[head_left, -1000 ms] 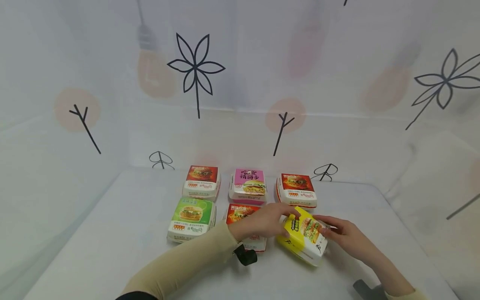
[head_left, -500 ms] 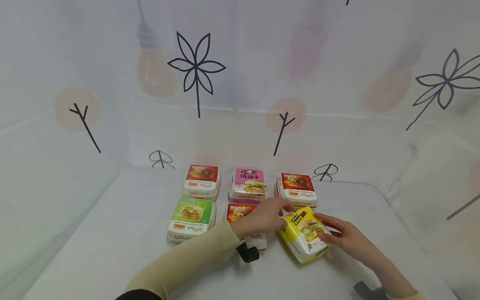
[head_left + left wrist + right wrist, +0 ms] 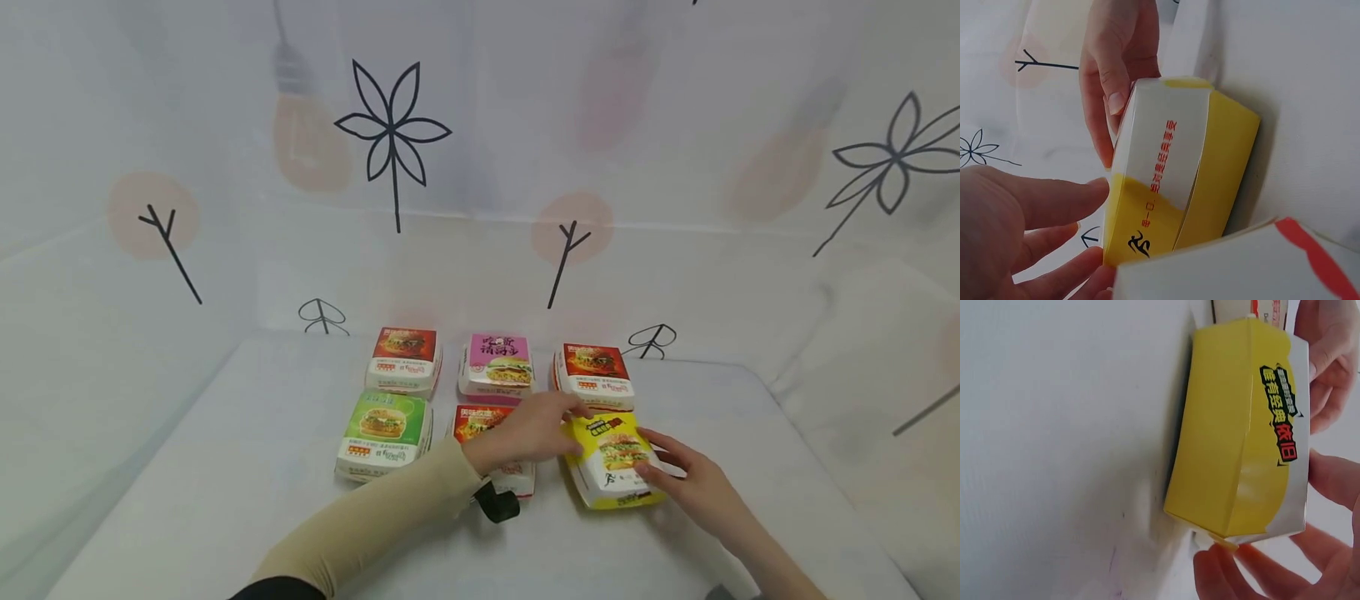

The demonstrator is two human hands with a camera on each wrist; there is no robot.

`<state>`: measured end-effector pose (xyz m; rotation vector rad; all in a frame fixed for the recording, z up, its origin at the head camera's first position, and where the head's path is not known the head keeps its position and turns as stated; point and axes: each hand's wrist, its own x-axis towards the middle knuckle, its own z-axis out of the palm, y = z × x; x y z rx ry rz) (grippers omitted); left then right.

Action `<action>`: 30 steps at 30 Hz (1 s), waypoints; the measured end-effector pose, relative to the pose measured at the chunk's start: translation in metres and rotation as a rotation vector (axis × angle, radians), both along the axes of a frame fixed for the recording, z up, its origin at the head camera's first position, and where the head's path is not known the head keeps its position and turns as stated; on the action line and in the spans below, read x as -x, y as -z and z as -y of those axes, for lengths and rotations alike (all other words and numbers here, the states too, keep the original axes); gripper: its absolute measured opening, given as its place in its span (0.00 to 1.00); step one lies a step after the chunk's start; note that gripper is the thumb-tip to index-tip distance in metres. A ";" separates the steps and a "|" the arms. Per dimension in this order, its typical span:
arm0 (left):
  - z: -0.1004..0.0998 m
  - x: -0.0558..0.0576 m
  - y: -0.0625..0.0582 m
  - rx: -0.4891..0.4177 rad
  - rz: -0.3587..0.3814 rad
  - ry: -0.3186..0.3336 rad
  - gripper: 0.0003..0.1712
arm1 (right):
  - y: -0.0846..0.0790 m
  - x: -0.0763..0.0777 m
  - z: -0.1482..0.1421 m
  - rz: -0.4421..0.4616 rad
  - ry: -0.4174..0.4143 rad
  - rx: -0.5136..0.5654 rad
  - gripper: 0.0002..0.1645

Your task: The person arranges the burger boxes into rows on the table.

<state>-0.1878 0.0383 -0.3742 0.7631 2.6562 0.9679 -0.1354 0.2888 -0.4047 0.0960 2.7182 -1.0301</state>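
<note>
A yellow-and-white burger box [image 3: 615, 460] sits at the front right of the group, between my two hands. My left hand [image 3: 525, 429] holds its back left corner, thumb and fingers astride the edge. At its right side my right hand [image 3: 693, 475] grips it, thumb on the lid's edge. In the left wrist view, the left thumb touches the lid edge of the burger box [image 3: 1160, 169], and the right hand [image 3: 1119, 56] lies on the far end. The right wrist view shows the right fingers at the lower corner of the burger box [image 3: 1222, 431].
Red burger boxes stand at back left [image 3: 405, 360] and back right [image 3: 594, 373], with a pink box [image 3: 497, 365] between them. In front are a green box [image 3: 384, 435] and another red box [image 3: 480, 421], partly behind my left hand. Printed white cloth [image 3: 480, 267] hangs behind.
The yellow burger box has turned clockwise between my hands, its print now nearly upright, and moved slightly back towards the red box. The other boxes stay where they were.
</note>
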 end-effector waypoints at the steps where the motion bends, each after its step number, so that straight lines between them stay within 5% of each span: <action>1: -0.001 0.000 0.000 0.006 -0.006 0.007 0.25 | 0.001 -0.001 0.001 -0.009 0.006 0.009 0.52; 19: -0.004 -0.002 0.002 0.069 -0.037 0.044 0.29 | 0.006 -0.007 0.007 -0.154 -0.044 0.025 0.48; 30: -0.002 -0.001 0.006 0.003 0.014 0.072 0.28 | 0.005 -0.008 0.007 -0.183 -0.056 -0.005 0.44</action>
